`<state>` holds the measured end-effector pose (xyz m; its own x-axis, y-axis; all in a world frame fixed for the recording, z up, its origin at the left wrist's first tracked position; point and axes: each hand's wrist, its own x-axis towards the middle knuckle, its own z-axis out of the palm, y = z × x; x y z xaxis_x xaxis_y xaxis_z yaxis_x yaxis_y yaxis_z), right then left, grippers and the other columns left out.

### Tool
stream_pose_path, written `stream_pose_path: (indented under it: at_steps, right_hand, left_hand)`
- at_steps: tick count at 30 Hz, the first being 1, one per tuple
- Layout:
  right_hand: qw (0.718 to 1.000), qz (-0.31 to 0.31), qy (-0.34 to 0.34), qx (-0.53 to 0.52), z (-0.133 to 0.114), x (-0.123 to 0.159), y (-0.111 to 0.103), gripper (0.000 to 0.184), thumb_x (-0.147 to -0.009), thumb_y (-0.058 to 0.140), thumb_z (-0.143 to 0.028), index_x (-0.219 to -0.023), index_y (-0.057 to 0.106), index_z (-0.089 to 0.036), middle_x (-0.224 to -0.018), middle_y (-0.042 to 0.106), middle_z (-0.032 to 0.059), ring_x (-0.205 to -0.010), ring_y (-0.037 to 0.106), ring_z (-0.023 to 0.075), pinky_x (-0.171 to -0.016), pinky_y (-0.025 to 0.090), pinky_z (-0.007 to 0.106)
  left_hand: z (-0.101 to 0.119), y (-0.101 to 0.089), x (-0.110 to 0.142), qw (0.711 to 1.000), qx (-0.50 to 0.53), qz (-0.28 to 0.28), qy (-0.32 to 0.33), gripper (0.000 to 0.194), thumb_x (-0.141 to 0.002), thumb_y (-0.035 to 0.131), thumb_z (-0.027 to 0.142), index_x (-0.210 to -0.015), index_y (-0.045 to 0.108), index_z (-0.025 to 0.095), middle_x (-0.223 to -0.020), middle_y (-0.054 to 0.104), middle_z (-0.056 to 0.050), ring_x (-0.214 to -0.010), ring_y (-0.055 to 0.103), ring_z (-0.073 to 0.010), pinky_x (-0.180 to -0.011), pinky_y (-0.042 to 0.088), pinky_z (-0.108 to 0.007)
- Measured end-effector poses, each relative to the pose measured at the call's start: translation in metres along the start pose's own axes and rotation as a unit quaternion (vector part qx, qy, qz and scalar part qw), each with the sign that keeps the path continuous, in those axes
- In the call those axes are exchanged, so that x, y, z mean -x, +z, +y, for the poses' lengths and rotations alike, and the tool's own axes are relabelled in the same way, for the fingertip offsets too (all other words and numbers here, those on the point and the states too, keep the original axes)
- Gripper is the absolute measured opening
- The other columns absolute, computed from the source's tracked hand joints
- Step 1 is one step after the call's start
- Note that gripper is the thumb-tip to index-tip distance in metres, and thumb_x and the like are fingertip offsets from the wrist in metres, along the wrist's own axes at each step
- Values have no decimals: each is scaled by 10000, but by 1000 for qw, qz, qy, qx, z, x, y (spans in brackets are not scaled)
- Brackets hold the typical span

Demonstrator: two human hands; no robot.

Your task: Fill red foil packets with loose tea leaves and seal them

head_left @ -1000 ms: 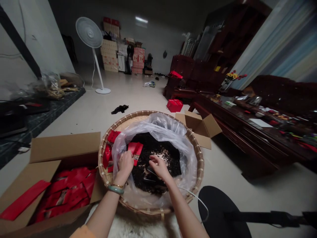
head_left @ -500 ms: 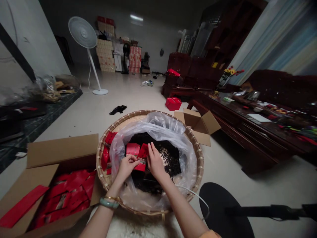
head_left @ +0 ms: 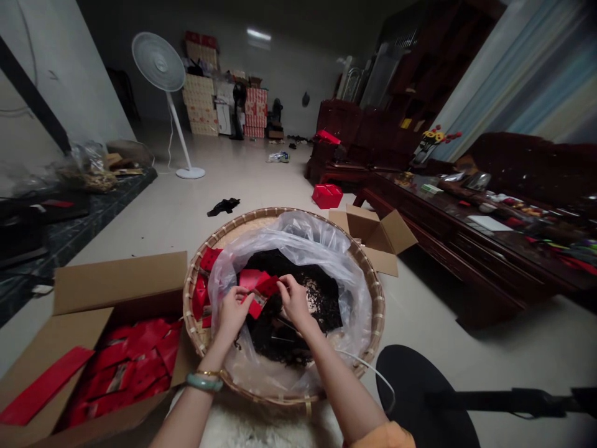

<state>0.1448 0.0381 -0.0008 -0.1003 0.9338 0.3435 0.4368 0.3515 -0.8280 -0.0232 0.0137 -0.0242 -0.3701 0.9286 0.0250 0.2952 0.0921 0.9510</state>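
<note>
Box: open cardboard box [head_left: 116,286] left of the left hand, holding more red foil sachets [head_left: 130,354].
Left hand [head_left: 232,313]: clenched, gripping red packets [head_left: 255,285] above the bag.
Right hand [head_left: 295,302]: fingers pinching those packets from the right.
Under both hands: dark loose tea [head_left: 321,305] in a clear plastic bag [head_left: 298,233], lining a round bamboo basket [head_left: 284,214].

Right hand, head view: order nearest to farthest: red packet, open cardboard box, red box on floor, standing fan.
1. Red packet, touching the right hand, centre.
2. Open cardboard box, ahead right.
3. Red box, farther ahead.
4. Standing fan, far back left.
</note>
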Motion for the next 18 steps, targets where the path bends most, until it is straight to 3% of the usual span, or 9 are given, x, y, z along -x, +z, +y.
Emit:
stream_pose_path:
  at_steps: [2,4,8,12,18]
  right_hand:
    - [998,-12,23,-51,-1,-1,3,194,-872,432,-294,-853,601,-199,-749,627,10,-670,577,149,-629,452,246]
    - [995,-24,25,-94,-2,-1,4,190,-861,442,-292,-876,605,-195,-785,643,16,-720,600,156,-655,473,246]
    - [997,-16,-10,-72,-3,3,2,294,-858,450,-250,-1112,593,-207,-1023,658,64,-911,617,185,-812,493,297]
    - [992,13,-105,71,0,14,3,441,-902,376,-200,-1339,438,-199,-1200,580,124,-1109,533,215,-950,443,381]
    - [958,41,-188,211,11,27,10,530,-910,340,-147,-1433,255,-135,-1426,339,204,-1285,372,273,-985,416,457]
  left_hand:
    - [2,-4,-1,993,-65,34,88,279,-663,656,317,-902,618,177,-938,675,-100,-874,620,-248,-778,484,-370]
    - [5,-7,0,987,-88,18,131,275,-683,654,318,-934,654,207,-1022,674,-91,-992,589,-266,-889,438,-389]
    - [9,-5,7,995,2,-68,77,214,-709,634,349,-849,703,204,-843,716,-63,-792,647,-233,-771,487,-329]
    - [13,7,17,995,70,-45,55,215,-660,657,340,-791,699,174,-756,712,-56,-709,657,-211,-695,512,-299]
    - [12,20,26,990,137,-38,19,272,-617,659,372,-753,676,137,-720,708,-61,-688,669,-200,-663,537,-295]
